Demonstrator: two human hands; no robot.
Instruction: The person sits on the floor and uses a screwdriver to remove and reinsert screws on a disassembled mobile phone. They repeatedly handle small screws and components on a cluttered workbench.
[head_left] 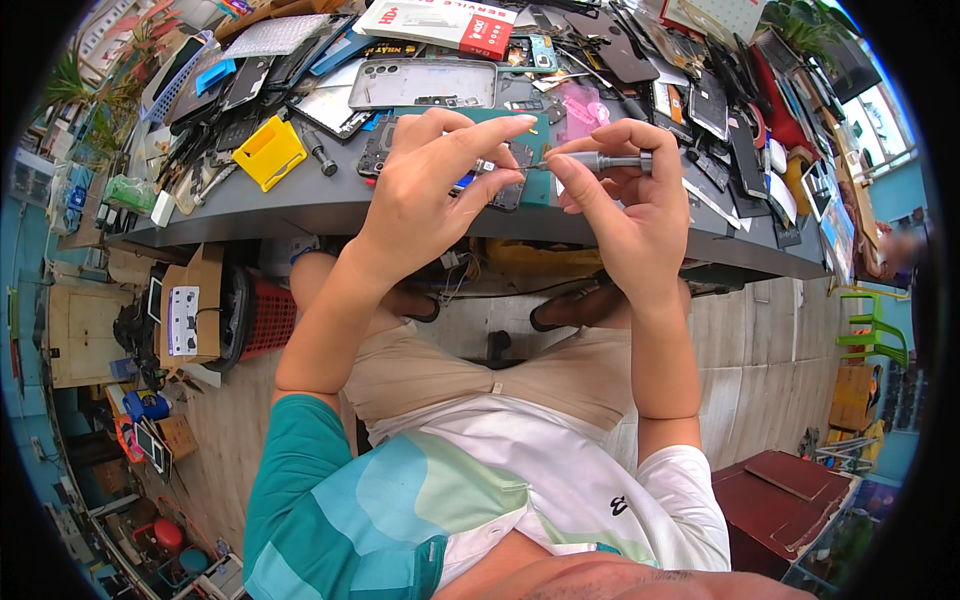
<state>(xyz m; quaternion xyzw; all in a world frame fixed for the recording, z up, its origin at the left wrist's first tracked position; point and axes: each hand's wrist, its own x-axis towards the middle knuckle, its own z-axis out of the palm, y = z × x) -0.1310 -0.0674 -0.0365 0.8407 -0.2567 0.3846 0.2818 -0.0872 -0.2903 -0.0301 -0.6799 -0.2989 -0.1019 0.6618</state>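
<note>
My right hand [630, 215] grips a grey cylindrical screwdriver [620, 160], held level with its thin tip pointing left. My left hand [430, 195] has its fingers curled around a small silvery part [490, 166] at that tip; whether tip and part touch, I cannot tell. Under both hands lies a teal mat [535, 185], with a dark, opened phone body [375, 150] on its left, partly hidden by my left hand. A pink translucent item [582, 110] lies behind my right hand.
The grey desk [330, 205] holds a yellow holder [268, 152], a silver phone housing [420, 82], a white-and-red box [430, 25] and piles of phone parts. Below are a red basket [268, 315], a cardboard box [205, 275] and a green chair [865, 330].
</note>
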